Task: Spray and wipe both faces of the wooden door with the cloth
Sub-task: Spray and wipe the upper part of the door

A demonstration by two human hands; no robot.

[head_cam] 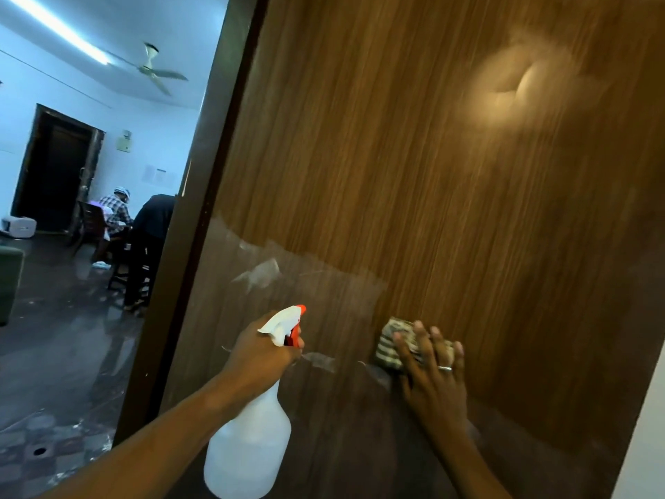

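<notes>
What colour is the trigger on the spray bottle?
Orange-red, on the spray bottle with its white head, seen in the head view.

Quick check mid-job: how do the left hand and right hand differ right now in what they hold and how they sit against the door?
The left hand is wrapped around the neck of the spray bottle, off the wooden door; the right hand lies flat, fingers spread, pressing the cloth onto the door. The right hand wears a ring; none shows on the left. Both are at about the same height.
</notes>
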